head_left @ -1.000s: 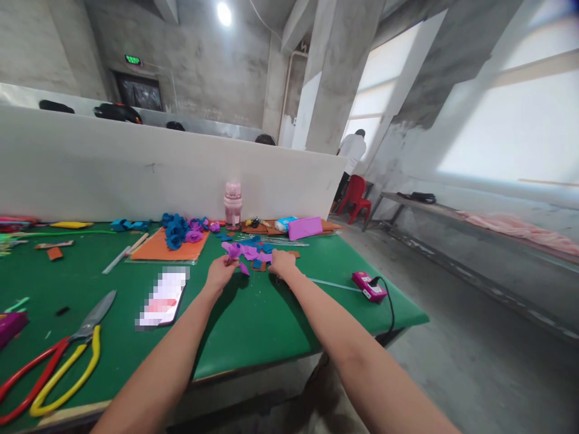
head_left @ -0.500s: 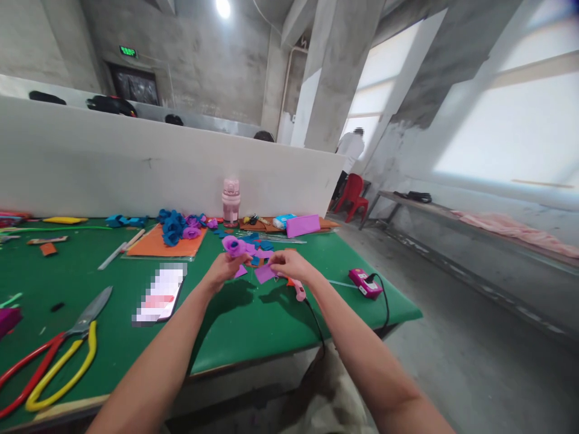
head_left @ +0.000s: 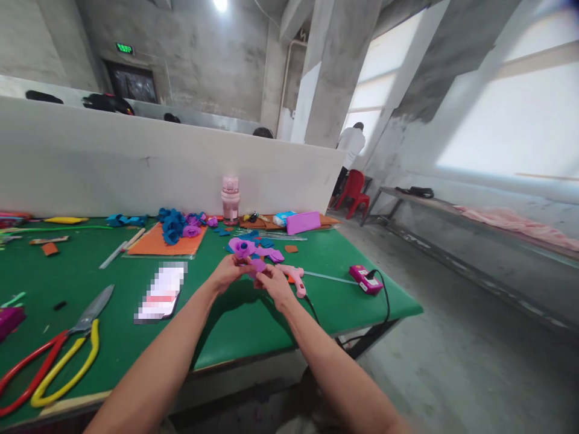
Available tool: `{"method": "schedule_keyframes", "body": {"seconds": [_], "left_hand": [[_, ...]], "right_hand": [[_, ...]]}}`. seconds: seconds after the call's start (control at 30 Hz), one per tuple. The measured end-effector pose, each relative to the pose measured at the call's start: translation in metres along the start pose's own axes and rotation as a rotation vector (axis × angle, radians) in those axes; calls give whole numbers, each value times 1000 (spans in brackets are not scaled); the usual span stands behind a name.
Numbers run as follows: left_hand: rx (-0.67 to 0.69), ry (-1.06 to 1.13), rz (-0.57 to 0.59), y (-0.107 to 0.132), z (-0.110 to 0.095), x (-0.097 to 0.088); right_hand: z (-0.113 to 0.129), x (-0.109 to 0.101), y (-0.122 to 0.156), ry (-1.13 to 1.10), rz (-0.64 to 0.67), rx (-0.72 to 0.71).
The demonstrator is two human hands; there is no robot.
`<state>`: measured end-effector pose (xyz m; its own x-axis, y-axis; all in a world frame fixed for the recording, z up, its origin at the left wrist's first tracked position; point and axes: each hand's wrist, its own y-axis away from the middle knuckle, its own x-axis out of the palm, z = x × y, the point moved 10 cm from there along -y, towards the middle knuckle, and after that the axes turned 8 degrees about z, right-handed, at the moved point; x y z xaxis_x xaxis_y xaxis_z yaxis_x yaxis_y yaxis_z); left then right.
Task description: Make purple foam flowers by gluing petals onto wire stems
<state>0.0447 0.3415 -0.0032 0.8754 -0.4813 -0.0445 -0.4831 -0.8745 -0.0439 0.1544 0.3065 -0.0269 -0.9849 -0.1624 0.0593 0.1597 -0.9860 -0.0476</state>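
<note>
A purple flower with a dark blue centre (head_left: 242, 246) is held up by my left hand (head_left: 227, 271), whose fingers are closed beneath it. Close beside it, my right hand (head_left: 272, 283) pinches a small purple petal piece (head_left: 258, 266) against the flower's underside. Just right of my hands lies a pink hot glue gun (head_left: 294, 275), a clear glue stick at its back end. Behind my hands, loose purple petals (head_left: 274, 254) and blue pieces (head_left: 260, 236) are scattered on the green table (head_left: 244, 337). My fingers partly hide the flower's base.
Large scissors (head_left: 75, 343) with red and yellow handles lie at left, near a phone (head_left: 161, 291). Finished-looking blue flowers (head_left: 172, 228) rest on an orange sheet (head_left: 140, 242). A pink bottle (head_left: 230, 201) stands by the partition; a magenta power box (head_left: 365, 279) sits right. A person (head_left: 350, 144) stands beyond.
My right hand has moved left with the purple piece and brought it up to the flower. The glue gun is now more fully exposed. The flower has shifted slightly right.
</note>
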Motion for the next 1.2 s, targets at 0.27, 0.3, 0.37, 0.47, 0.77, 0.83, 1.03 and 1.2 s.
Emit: {"method": "schedule_keyframes", "body": {"seconds": [0.27, 0.3, 0.37, 0.47, 0.77, 0.83, 1.03, 1.2], "left_hand": [[-52, -162, 119, 1, 1, 9], [-47, -189, 124, 1, 1, 9], [-50, -232, 135, 1, 1, 9], [-104, -268, 149, 2, 6, 10], [-104, -318, 185, 3, 12, 16], [-102, -338, 166, 1, 15, 13], [-122, -372, 174, -4, 29, 8], [-129, -408, 155, -6, 35, 3]], "right_hand": [[-9, 6, 6, 171, 118, 139], [-9, 5, 9, 195, 129, 140], [-3, -7, 14, 281, 122, 95], [21, -56, 29, 554, -90, -48], [-10, -137, 31, 936, -212, 307], [-12, -138, 27, 828, -236, 303], [-11, -126, 40, 527, -252, 243], [-22, -90, 67, -245, -171, 178]]}}
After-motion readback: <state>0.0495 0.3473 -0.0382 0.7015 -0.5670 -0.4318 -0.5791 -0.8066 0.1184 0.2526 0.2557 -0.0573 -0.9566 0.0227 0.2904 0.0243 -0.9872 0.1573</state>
